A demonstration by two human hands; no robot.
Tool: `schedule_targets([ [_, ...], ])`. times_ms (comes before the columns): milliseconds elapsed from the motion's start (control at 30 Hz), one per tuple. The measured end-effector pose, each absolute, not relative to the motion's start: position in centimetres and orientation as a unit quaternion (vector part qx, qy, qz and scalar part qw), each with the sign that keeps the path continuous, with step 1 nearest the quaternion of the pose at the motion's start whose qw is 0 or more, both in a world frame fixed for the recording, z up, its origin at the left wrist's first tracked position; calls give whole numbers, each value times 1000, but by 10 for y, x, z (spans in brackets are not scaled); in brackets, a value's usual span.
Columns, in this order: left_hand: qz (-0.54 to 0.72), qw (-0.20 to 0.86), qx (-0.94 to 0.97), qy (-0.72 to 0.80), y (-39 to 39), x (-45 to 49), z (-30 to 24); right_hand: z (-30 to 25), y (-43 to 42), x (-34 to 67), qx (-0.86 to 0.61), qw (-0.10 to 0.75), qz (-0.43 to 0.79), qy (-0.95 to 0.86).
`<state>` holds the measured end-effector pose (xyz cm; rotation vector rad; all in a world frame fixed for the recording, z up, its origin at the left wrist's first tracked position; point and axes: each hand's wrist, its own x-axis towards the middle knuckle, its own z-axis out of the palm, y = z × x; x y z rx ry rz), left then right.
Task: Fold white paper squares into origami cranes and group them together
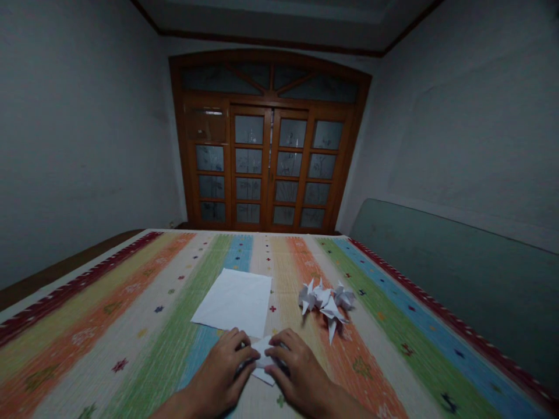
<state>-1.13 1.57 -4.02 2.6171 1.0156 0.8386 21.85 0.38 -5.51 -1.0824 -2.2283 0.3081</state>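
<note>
**Q:** Locate the workpiece and the hands.

**A:** The folded white paper (262, 362) lies on the striped woven cover (131, 355), at the near edge of the view; the left hand (220, 369) is at its left side; the right hand (301, 372) is at its right side.

**Q:** State the finger condition.

**A:** The fingers of both hands are closed and curled over the folded white paper, gripping it from opposite sides; the thumbs are hidden beneath the hands, so their contact cannot be confirmed.

**Q:** Which portions are obscured?

**A:** The fingers cover the middle of the folded white paper; its full outline and fold count cannot be determined; only a pointed corner and thin edges show.

**Q:** List the surrounding items.

**A:** A flat white paper sheet (233, 302) lies just beyond the folded white paper, slightly left, with a smooth, thin surface; a cluster of origami figures (325, 302) sits beyond it to the right, with sharp, angular paper points; the figures overlap, so their number is hard to establish. Far beyond the folded white paper stand glazed wooden double doors (266, 169); a grey-green padded panel (454, 291) runs along the right.
</note>
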Motion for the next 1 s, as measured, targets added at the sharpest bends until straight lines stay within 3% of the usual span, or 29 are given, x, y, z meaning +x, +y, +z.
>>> schedule_targets([
  [367,292,156,872,360,20,-12,-46,-58,5,218,-399,286,84,-867],
  [1000,302,83,897,312,23,-22,-49,-60,17,220,-453,393,241,-763],
])
